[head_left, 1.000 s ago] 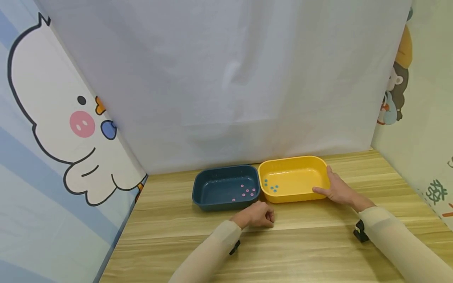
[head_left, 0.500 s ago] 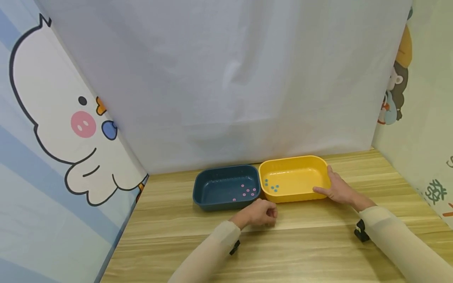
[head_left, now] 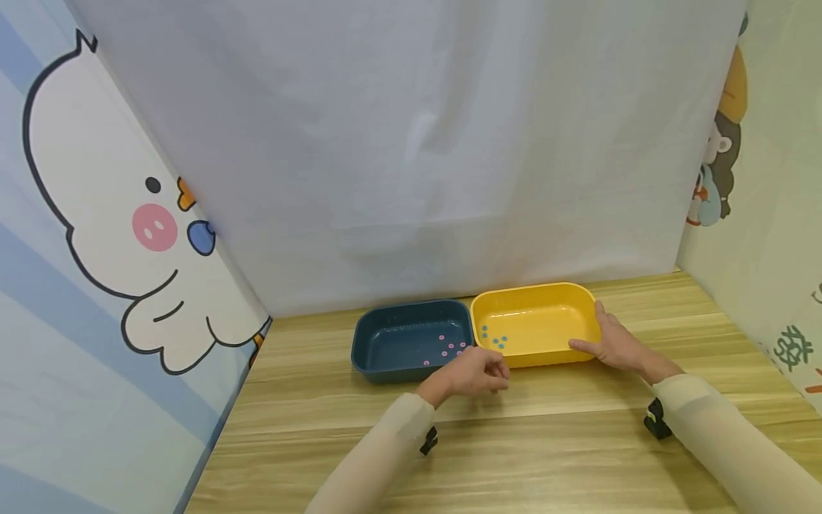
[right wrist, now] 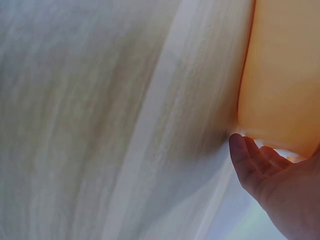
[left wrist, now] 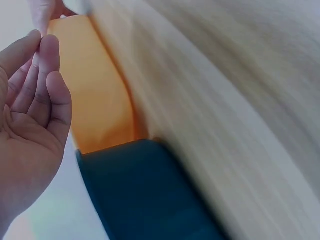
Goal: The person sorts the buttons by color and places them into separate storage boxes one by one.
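My left hand [head_left: 472, 371] hovers over the table in front of the seam between a dark blue tray [head_left: 385, 373] and a yellow tray [head_left: 546, 357]. In the left wrist view its thumb and forefinger tips meet, the other fingers curled; whether something tiny sits between them cannot be seen. At the yellow tray's right end, my right hand [head_left: 618, 345] grips the wall, thumb at the front rim and fingers along the outside. Small pink rings [head_left: 444, 353] lie in the blue tray's right part, one beside my left wrist. Several small blue rings [head_left: 501, 346] lie at the yellow tray's left end.
Both trays stand side by side on a wood-grain table [head_left: 539, 457], close to a pale hanging cloth [head_left: 411, 178] at the back. Printed panels [head_left: 770, 214] border the right and left sides.
My left hand has risen from the tabletop and moved slightly right and away from me, towards the yellow tray's front edge. My right hand keeps its hold on the yellow tray.
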Demonstrator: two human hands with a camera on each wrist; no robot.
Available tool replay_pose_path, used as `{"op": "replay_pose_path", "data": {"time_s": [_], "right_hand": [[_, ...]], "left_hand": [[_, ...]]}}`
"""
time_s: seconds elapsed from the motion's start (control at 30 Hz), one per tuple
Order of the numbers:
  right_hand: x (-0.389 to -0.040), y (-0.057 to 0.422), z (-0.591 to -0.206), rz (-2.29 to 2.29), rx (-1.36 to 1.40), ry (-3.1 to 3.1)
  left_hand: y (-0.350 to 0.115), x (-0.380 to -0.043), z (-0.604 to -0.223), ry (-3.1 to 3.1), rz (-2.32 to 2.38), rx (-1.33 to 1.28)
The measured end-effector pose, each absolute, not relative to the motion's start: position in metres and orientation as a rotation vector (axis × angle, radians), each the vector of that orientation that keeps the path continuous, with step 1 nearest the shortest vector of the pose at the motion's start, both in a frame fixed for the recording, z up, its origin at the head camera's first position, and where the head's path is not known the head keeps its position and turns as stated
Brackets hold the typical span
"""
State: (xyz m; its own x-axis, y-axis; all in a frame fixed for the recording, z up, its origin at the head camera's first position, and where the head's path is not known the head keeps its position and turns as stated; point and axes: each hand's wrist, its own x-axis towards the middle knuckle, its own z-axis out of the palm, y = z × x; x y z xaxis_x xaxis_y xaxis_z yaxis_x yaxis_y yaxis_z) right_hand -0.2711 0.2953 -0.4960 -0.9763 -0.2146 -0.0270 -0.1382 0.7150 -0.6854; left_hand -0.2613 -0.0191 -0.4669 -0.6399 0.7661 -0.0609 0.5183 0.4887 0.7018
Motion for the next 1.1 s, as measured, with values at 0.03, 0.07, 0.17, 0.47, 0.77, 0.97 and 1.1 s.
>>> {"op": "replay_pose_path", "data": {"time_s": [0.03, 0.07, 0.17, 0.47, 0.77, 0.97, 1.1], "right_hand": [[-0.271, 0.295, -0.496, -1.112, -0.289, 2.812], [-0.271, 0.295, -0.496, -1.113, -0.289, 2.811], [-0.27, 0.294, -0.495, -1.116, -0.285, 2.812], [-0.27, 0.294, -0.495, -1.113, -0.289, 2.812], [-0.27, 0.294, -0.495, -1.113, -0.275, 2.805], [-0.27, 0.295, -0.496, -1.121, -0.272, 2.797], [-0.271, 0.295, -0.496, -1.116, -0.273, 2.802]], "left_hand": [[-0.019, -0.261, -0.465, 2.368, 0.959, 1.065], [-0.019, -0.262, -0.464, 2.366, 0.98, 1.056], [-0.018, -0.265, -0.46, 2.375, 1.039, 1.016], [-0.019, -0.275, -0.45, 2.432, 1.131, 0.921], [-0.013, -0.286, -0.448, 2.468, 1.184, 0.838], [-0.007, -0.291, -0.45, 2.474, 1.213, 0.804], [-0.002, -0.295, -0.449, 2.469, 1.229, 0.778]]}}
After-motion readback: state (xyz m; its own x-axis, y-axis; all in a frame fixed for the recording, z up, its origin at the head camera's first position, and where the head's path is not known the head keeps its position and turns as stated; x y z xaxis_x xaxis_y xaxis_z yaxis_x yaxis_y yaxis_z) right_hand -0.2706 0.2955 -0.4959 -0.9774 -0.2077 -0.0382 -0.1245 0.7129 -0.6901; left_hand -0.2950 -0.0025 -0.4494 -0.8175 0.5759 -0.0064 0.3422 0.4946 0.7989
